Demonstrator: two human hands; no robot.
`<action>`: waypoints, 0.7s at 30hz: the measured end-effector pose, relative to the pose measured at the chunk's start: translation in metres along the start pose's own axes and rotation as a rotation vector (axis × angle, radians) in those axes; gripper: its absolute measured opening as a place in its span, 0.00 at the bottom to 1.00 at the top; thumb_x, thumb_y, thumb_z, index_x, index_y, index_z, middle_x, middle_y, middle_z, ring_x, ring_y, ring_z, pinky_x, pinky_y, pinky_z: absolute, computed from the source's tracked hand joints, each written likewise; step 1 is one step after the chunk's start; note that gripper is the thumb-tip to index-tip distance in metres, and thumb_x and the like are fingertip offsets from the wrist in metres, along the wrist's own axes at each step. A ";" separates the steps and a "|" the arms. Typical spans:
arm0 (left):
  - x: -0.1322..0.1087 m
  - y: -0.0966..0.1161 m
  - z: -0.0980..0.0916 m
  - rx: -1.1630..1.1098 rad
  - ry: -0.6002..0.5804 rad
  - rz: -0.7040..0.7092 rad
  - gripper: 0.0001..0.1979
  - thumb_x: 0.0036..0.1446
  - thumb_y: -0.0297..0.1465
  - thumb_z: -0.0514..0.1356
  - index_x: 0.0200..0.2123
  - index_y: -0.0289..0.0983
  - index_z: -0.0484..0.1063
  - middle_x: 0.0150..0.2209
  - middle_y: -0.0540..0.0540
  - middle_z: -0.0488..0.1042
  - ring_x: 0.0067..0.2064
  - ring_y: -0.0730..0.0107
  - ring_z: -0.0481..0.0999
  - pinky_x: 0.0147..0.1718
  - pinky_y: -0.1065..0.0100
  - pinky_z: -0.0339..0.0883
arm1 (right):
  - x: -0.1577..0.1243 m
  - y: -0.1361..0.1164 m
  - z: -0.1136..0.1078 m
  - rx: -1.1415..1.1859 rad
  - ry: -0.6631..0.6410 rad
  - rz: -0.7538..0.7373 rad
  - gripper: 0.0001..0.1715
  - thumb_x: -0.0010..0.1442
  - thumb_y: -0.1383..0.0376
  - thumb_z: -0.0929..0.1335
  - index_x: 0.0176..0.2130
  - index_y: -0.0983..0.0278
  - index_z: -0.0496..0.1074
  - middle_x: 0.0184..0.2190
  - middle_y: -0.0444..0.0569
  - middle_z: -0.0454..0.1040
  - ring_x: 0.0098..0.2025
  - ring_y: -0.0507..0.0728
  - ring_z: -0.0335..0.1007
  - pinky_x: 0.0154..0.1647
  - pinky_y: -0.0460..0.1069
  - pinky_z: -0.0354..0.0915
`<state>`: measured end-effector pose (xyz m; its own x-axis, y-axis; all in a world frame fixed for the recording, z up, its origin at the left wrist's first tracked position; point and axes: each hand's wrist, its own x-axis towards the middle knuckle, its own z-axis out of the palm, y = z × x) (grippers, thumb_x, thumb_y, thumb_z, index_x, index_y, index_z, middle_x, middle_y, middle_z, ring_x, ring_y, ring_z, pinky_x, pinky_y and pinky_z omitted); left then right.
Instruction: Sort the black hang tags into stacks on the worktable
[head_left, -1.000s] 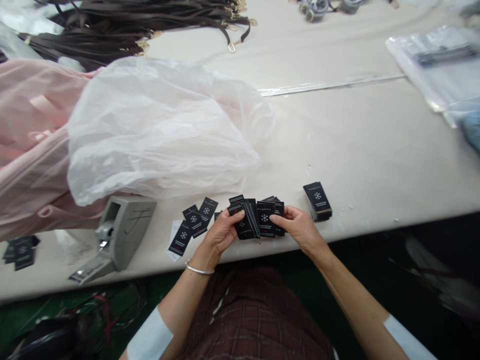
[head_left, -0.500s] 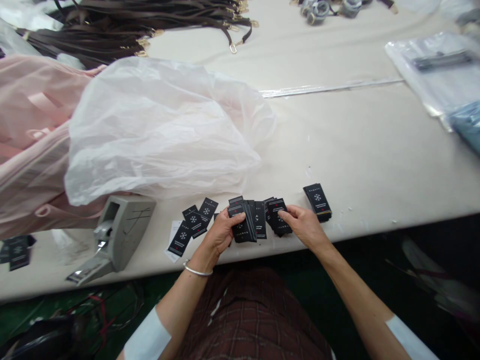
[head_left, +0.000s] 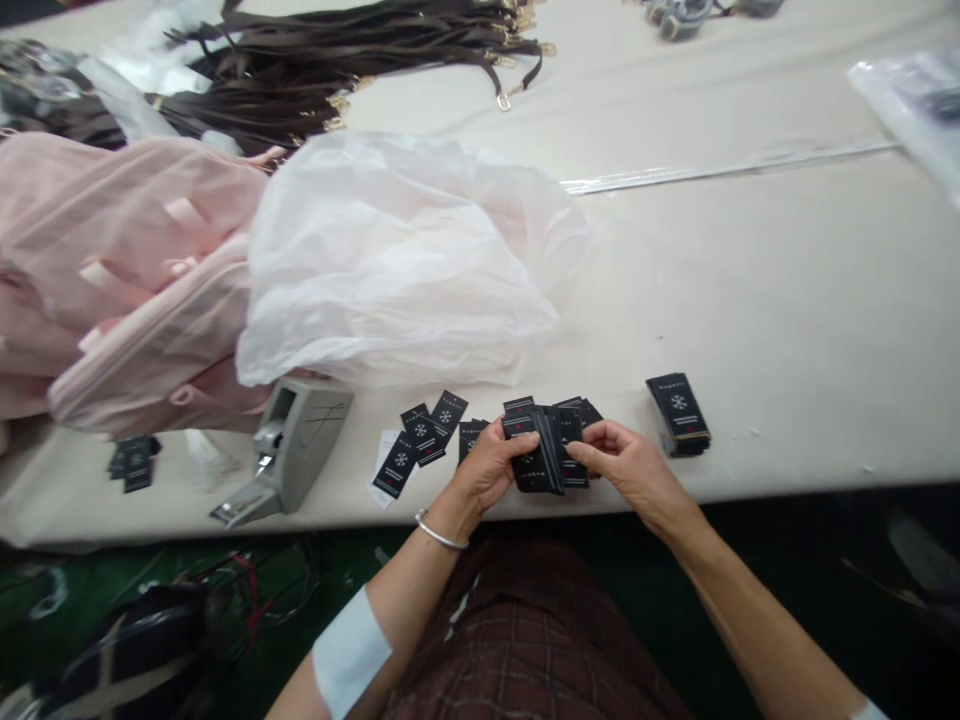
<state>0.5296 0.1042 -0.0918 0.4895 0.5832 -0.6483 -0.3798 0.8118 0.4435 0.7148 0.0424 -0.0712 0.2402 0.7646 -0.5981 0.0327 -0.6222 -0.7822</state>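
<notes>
My left hand (head_left: 489, 468) grips a thick fanned stack of black hang tags (head_left: 541, 452) with white snowflake marks, at the near edge of the white table (head_left: 787, 300). My right hand (head_left: 628, 462) pinches the right side of that same stack, thumb on top. A neat pile of the same tags (head_left: 679, 412) lies just right of my right hand. A few loose tags (head_left: 424, 440) lie spread on the table left of my left hand. A silver bangle sits on my left wrist.
A grey tagging tool (head_left: 294, 448) lies left of the loose tags. Behind them is a crumpled white plastic bag (head_left: 405, 260), with pink bagged items (head_left: 120, 270) at the left. Dark brown straps (head_left: 352, 70) are heaped at the far edge. More tags (head_left: 133, 460) lie far left.
My right hand drew back toward the held stack, closing the fan of tags. The view shifted left, so everything sits further right in the frame.
</notes>
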 end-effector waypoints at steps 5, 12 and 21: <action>-0.001 -0.005 -0.002 0.018 -0.004 0.028 0.26 0.35 0.30 0.78 0.40 0.32 0.76 0.37 0.44 0.79 0.36 0.66 0.77 0.41 0.66 0.69 | 0.002 0.011 0.008 -0.082 0.018 0.016 0.24 0.47 0.46 0.73 0.29 0.64 0.74 0.24 0.45 0.74 0.27 0.54 0.67 0.28 0.49 0.63; -0.005 -0.002 -0.012 0.007 0.061 0.025 0.26 0.36 0.29 0.78 0.40 0.32 0.75 0.37 0.44 0.80 0.36 0.67 0.78 0.42 0.66 0.70 | 0.008 0.000 -0.009 -0.225 0.161 -0.051 0.25 0.49 0.48 0.70 0.38 0.63 0.79 0.40 0.51 0.81 0.46 0.65 0.74 0.50 0.57 0.68; -0.008 -0.001 -0.012 0.002 0.083 0.018 0.26 0.36 0.29 0.77 0.40 0.32 0.74 0.36 0.44 0.80 0.35 0.65 0.79 0.38 0.65 0.73 | 0.010 0.009 -0.014 -0.514 0.340 -0.432 0.25 0.57 0.52 0.67 0.46 0.66 0.77 0.46 0.57 0.77 0.49 0.65 0.72 0.57 0.60 0.63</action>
<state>0.5167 0.0987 -0.0949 0.4154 0.5935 -0.6894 -0.3863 0.8012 0.4569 0.7311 0.0426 -0.0817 0.3872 0.9161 -0.1041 0.6207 -0.3425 -0.7053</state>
